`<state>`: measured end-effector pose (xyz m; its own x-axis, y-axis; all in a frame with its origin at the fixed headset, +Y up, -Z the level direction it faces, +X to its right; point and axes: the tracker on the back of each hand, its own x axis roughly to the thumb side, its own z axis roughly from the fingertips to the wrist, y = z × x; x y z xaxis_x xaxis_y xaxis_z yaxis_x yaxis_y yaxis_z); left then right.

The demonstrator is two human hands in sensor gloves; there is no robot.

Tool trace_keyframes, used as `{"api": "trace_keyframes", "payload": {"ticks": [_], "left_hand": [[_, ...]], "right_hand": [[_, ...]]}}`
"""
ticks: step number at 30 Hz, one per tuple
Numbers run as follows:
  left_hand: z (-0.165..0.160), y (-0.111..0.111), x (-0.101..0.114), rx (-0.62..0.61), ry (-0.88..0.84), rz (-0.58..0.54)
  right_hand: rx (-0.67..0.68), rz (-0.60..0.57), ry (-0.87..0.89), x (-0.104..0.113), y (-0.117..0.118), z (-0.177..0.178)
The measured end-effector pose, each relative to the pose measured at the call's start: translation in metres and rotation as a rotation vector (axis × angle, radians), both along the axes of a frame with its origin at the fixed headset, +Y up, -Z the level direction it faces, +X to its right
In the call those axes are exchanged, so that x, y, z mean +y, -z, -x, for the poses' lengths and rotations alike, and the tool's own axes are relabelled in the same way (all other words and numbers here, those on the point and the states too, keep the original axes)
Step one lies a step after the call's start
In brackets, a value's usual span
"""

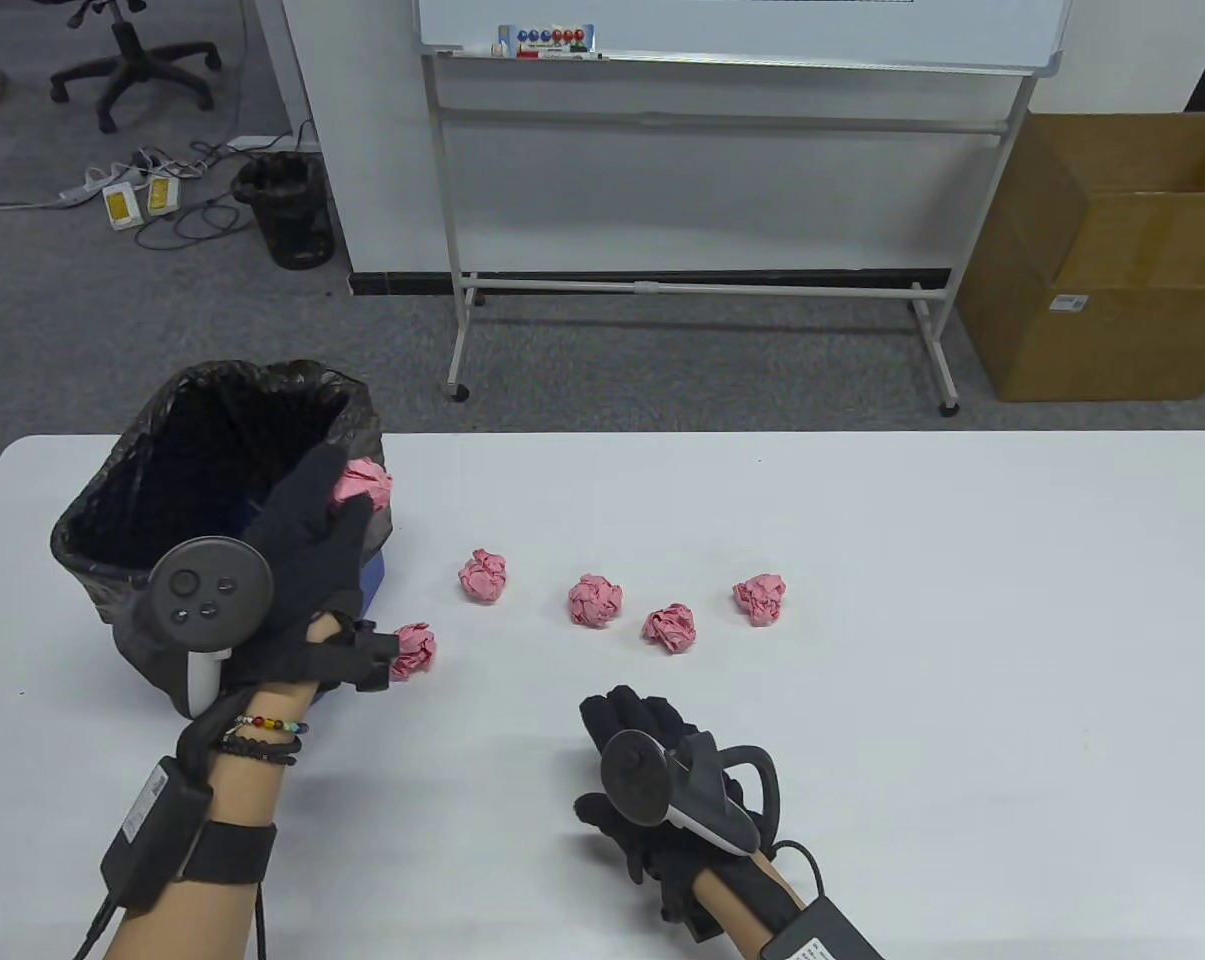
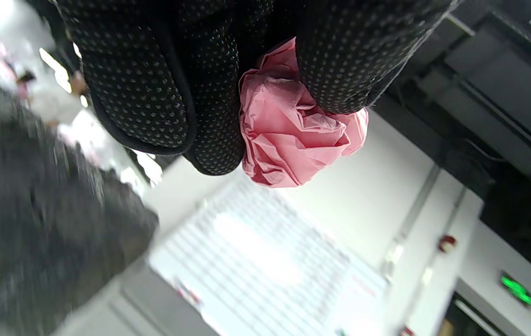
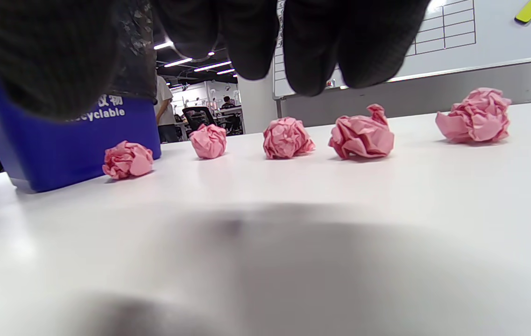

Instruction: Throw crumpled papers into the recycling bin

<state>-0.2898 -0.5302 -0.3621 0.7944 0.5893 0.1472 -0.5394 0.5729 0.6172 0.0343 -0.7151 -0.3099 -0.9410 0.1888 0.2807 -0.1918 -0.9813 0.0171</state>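
Right hand (image 1: 652, 790) rested low on the white table (image 1: 862, 700) near the front edge, at about 6 o'clock; its fingers (image 3: 312, 46) hung together just above the surface, gripping nothing. Left hand (image 1: 292, 590) was raised at 9 o'clock by the bin (image 1: 142, 560), fingers (image 2: 153, 93) pinching a pink paper ball (image 2: 293, 135) at the bin's right rim, over the edge of the opening. The bin was blue with a black bag liner (image 1: 212, 400), standing at the table's left, 10 o'clock.

Five more paper balls lay on the table: one (image 1: 414, 650) just beside the bin's base, close to the left hand, then four in a loose row across the middle toward 1 o'clock (image 1: 484, 576), (image 1: 596, 601), (image 1: 670, 627), (image 1: 760, 597), all apart from each other.

Beyond the table stood a whiteboard stand (image 1: 702, 280), a cardboard box (image 1: 1112, 260) at 2 o'clock, and a black wastebasket (image 1: 287, 210) on the floor at 11 o'clock.
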Motion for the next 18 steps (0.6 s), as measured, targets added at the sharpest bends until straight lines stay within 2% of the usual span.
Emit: {"api": "trace_keyframes", "payload": {"ticks": [1,5,6,7,8,9,11,13,16,18], "left_hand": [[0.009,-0.002,0.003,0.077,0.006,-0.017],[0.033,-0.002,0.005,0.246,0.043,-0.012],[0.039,0.001,0.005,0.266,0.076,0.034],[0.042,0.005,0.003,0.252,0.076,0.104],[0.046,0.009,-0.001,0.235,0.038,0.260],[0.048,0.011,-0.005,0.204,0.021,0.358],[0.049,0.012,-0.008,0.157,0.012,0.387],[0.047,0.010,-0.010,0.172,0.017,0.324],[0.042,0.009,-0.012,0.136,0.037,0.384],[0.036,0.007,-0.012,0.125,0.054,0.378]], "right_hand": [[0.001,-0.003,0.001,0.001,0.000,0.001],[0.008,0.001,0.002,0.001,-0.001,0.002],[0.011,0.003,0.002,0.002,-0.001,0.003],[0.012,0.006,0.006,0.002,-0.002,0.003],[0.017,0.006,0.015,0.002,-0.002,0.004],[0.018,0.008,0.017,0.003,-0.003,0.004],[0.020,0.005,0.014,0.003,-0.003,0.005],[0.020,0.003,0.014,0.003,-0.003,0.005],[0.017,0.003,0.016,0.002,-0.003,0.005],[0.014,0.003,0.016,0.003,-0.003,0.005]]}}
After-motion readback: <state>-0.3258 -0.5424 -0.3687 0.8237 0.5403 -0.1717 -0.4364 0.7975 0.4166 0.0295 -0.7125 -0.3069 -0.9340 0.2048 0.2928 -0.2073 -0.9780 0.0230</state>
